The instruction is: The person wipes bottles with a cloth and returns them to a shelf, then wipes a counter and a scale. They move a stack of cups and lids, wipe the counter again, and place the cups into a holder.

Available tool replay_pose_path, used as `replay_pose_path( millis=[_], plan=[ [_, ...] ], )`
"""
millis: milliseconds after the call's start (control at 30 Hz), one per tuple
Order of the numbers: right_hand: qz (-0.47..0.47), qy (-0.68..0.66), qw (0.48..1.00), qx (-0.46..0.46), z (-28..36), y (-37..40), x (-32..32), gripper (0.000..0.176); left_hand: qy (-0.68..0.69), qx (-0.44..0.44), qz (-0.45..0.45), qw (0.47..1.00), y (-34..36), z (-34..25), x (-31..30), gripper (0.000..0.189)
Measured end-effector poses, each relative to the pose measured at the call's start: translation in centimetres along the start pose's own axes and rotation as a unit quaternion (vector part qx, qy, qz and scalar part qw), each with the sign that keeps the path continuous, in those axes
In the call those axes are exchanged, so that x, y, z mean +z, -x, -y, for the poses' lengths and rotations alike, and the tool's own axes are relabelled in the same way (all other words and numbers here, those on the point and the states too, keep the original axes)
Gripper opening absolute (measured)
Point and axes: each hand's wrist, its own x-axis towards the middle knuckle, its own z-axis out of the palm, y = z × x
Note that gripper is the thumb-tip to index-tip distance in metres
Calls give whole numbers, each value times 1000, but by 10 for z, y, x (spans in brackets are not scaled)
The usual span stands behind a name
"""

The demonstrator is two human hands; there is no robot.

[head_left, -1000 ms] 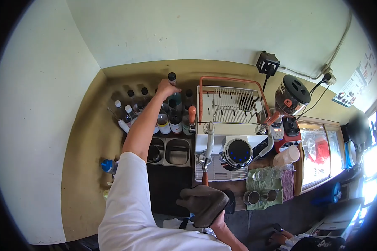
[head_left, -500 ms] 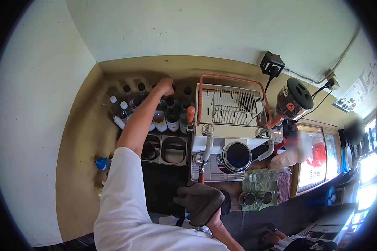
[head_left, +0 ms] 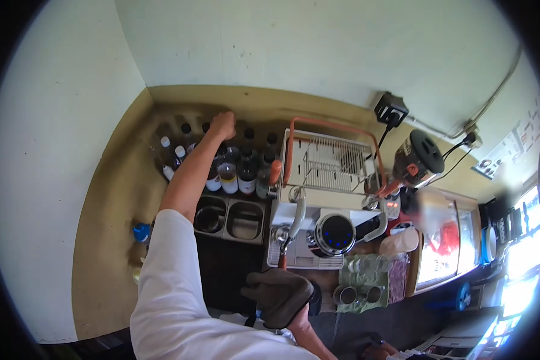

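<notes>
My left hand (head_left: 222, 125) reaches far back to a cluster of syrup bottles (head_left: 229, 171) against the wall. Its fingers are curled over the top of a bottle in the back row, which the hand hides. Dark-capped bottles (head_left: 249, 133) stand just right of the hand, and white-capped ones (head_left: 180, 151) to its left. My right hand (head_left: 299, 318) is low and near my body, mostly covered by a dark brown cloth (head_left: 277, 294) that it holds in front of the espresso machine (head_left: 335, 233).
Two steel bins (head_left: 231, 219) are sunk into the counter below the bottles. A wire rack with an orange rail (head_left: 330, 157) tops the machine. A grinder (head_left: 419, 155), a wall socket (head_left: 389, 108), steel cups on a green cloth (head_left: 359, 287), a glass case (head_left: 441, 243) and a blue-capped bottle (head_left: 141, 231) surround it.
My left hand has moved left along the back row of bottles, from the tall black-capped one to another bottle's top. The view has swung slightly. The right hand and cloth stay put.
</notes>
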Motion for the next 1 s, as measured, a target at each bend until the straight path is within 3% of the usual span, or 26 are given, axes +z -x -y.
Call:
replay_pose_path(
  millis=[167,267,300,400,467,500,533,567,600,633,667,700,800,833,900,933,1000],
  plan=[
    [21,10,1000,3,2,-1,1,72,56,60,-120,989,5,-10,-69,40],
    [40,10,999,5,4,-3,3,73,76,77,-156,982,39,-42,-188,52],
    [46,9,999,6,6,-4,4,73,47,107,-221,968,60,-53,-226,52],
    [71,7,997,12,7,-1,7,73,128,183,-354,908,148,-84,-326,51],
    [93,4,995,20,9,-3,11,73,85,170,-495,848,207,-88,-367,47],
    [105,4,994,24,8,-2,13,73,106,230,-542,801,240,-93,-374,46],
    [118,3,993,29,9,-3,14,73,50,234,-664,708,268,-109,-368,49],
    [130,4,991,32,9,-2,15,73,159,270,-679,664,285,-105,-356,54],
    [142,6,989,35,10,1,15,73,184,287,-672,658,308,-107,-345,55],
    [154,6,987,36,11,2,15,73,307,324,-699,559,316,-125,-325,49],
    [167,6,985,36,14,5,15,73,344,298,-712,535,328,-130,-309,47],
    [184,7,982,33,19,8,15,74,382,259,-715,525,338,-129,-292,44],
    [239,8,971,4,40,18,18,74,478,176,-646,568,357,-126,-244,38],
    [247,-4,969,-9,48,17,17,74,481,134,-618,607,362,-127,-229,36],
    [237,-22,971,-34,56,12,8,71,541,66,-470,695,375,-140,-197,32],
    [219,-33,974,-46,56,6,0,69,564,103,-387,722,382,-142,-175,35],
    [288,240,926,-55,64,-6,-12,70,618,155,-223,738,398,-147,-132,40]
  ],
)
